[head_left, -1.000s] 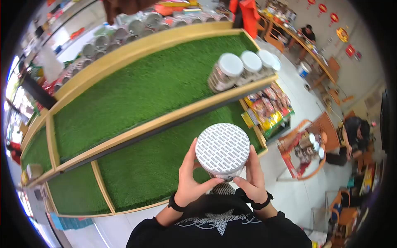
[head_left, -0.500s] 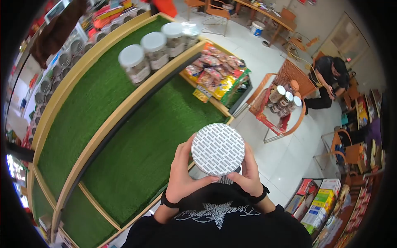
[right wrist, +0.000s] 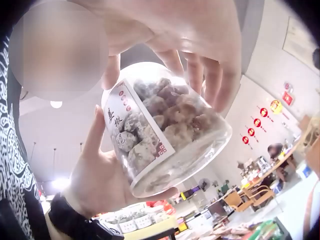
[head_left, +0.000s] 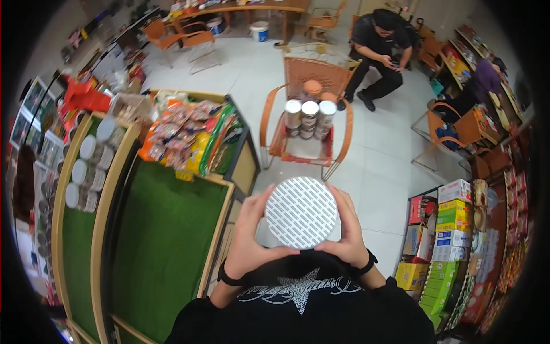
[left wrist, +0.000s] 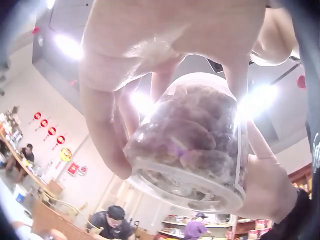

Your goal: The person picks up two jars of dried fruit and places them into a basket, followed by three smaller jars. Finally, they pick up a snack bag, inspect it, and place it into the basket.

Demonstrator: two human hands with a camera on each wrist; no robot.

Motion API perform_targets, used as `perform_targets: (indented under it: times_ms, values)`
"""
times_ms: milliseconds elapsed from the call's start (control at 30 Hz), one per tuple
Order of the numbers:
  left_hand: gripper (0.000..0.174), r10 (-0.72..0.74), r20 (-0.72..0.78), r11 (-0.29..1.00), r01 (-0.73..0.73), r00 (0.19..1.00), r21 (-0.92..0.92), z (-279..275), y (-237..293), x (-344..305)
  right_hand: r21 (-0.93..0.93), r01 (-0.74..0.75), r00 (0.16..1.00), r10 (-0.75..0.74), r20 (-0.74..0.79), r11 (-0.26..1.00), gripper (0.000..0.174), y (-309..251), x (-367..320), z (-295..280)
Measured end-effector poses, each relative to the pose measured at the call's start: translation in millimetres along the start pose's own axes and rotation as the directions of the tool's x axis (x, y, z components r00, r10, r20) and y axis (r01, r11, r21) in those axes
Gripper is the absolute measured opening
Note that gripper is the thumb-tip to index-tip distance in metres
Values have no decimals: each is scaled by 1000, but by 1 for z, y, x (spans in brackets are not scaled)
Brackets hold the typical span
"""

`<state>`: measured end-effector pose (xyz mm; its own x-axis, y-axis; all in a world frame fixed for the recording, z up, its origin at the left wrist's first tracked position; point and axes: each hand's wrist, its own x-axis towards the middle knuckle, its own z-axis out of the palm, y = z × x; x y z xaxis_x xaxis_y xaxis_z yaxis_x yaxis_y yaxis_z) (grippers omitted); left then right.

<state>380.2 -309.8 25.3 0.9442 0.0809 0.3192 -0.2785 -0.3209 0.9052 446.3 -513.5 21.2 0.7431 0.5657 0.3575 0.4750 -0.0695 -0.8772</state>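
The left hand (head_left: 249, 229) and the right hand (head_left: 348, 229) held one clear jar (right wrist: 185, 135) between them, a hand on each side. Their fingers bent round it and both thumbs pressed on the side near the body, so the grip was just as wide as the jar. The jar was up in the air, in front of the black shirt (head_left: 229, 327). Its round lid (head_left: 301, 212) had rows of dark dashes on white and hid the rest of the jar from above. Brown lumps (right wrist: 177, 107) sat inside, behind a label (right wrist: 132, 132).

Straight ahead, a woven chair (head_left: 315, 74) stood in the way on the pale floor (head_left: 229, 77). On its seat was a red basket (head_left: 306, 161) with three jars with white lids (head_left: 309, 118). A person in black (head_left: 381, 43) sat just behind it.

To the left was a wooden stand with a green grass mat (head_left: 166, 223). Four jars (head_left: 89, 166) stood in a row on its upper shelf, and snack bags (head_left: 180, 135) lay piled at its far end. To the right were stacked boxes (head_left: 452, 229). Far back, a white bucket (head_left: 259, 32) stood near a long table (head_left: 252, 7).
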Motion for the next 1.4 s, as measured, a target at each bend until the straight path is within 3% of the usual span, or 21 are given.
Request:
perform_targets:
  times_ms: [167, 333, 567, 633, 700, 767, 833, 967, 1233, 1333, 1400]
  values:
    - [98, 69, 207, 996, -56, 976, -71, 50, 6, 43, -23, -27, 982, 23, -189, 999, 100, 12, -23, -53]
    - [95, 96, 348, 994, -71, 932, -83, 74, 0, 72, 67, -48, 929, 70, -364, 997, 106, 33, -43, -61]
    - [92, 176, 523, 979, -91, 834, -184, 87, -21, 124, -33, -119, 958, 106, -267, 992, 115, 37, -14, -91]
    - [93, 164, 586, 982, -72, 794, -176, 85, -25, 144, 55, -76, 966, 87, -242, 996, 116, 50, -1, -89]
    - [98, 163, 639, 982, -57, 752, -183, 83, -33, 164, 281, -20, 952, 104, -286, 959, 118, 60, 18, -85]
    - [100, 145, 652, 987, -64, 745, -146, 79, -38, 182, 247, 7, 955, 67, -289, 969, 120, 71, 35, -84]
    - [102, 124, 663, 992, -65, 738, -112, 73, -44, 205, 218, -83, 938, 151, -313, 972, 120, 77, 60, -86]
    - [102, 121, 684, 993, -84, 720, -88, 62, -60, 252, 138, -108, 933, 148, -327, 985, 122, 94, 107, -90]
    - [101, 45, 746, 994, 47, 665, -103, 59, -107, 312, 259, -167, 866, 267, -423, 951, 108, 134, 157, -81]
    - [100, 35, 732, 982, 111, 681, -150, 64, -127, 325, 313, -236, 841, 355, -409, 920, 108, 147, 175, -87]
    - [98, -44, 710, 967, 209, 703, -147, 69, -141, 334, 238, -370, 837, 433, -335, 898, 103, 156, 191, -101]
